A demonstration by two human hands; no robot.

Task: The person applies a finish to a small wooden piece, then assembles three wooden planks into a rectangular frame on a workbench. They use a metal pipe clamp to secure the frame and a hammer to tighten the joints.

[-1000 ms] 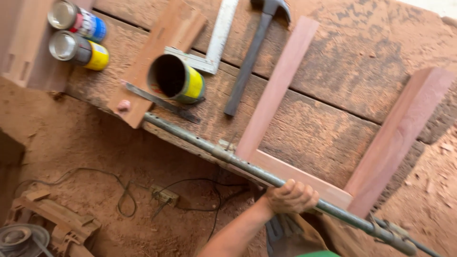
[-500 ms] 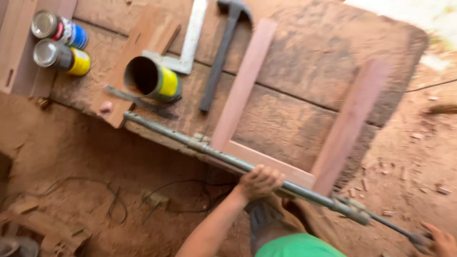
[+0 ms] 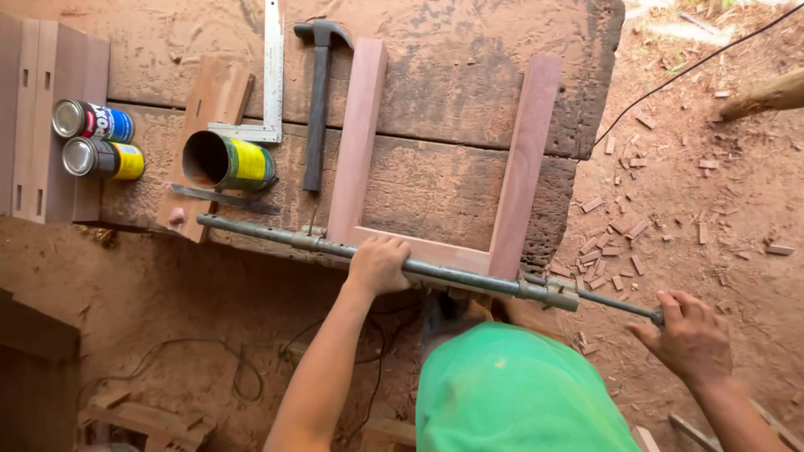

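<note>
Even, bright daylight covers the scene; shadows are soft and short. The narrow shadow under the long grey metal bar clamp (image 3: 394, 259) falls just beyond the left hand (image 3: 378, 264). Ground beyond the right hand (image 3: 688, 336) is brightest, nearly washed out at the top edge. Focus is sharp throughout, without motion blur. Straight plank edges bow slightly toward the frame edges.

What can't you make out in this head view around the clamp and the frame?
- Bar under the left hand: hidden by the hand.
- Frame's bottom rail: partly behind the pipe clamp.
- Clamp handle end: covered by the right hand's fingers.
- Below the bench edge: blocked by the green shirt.
</note>
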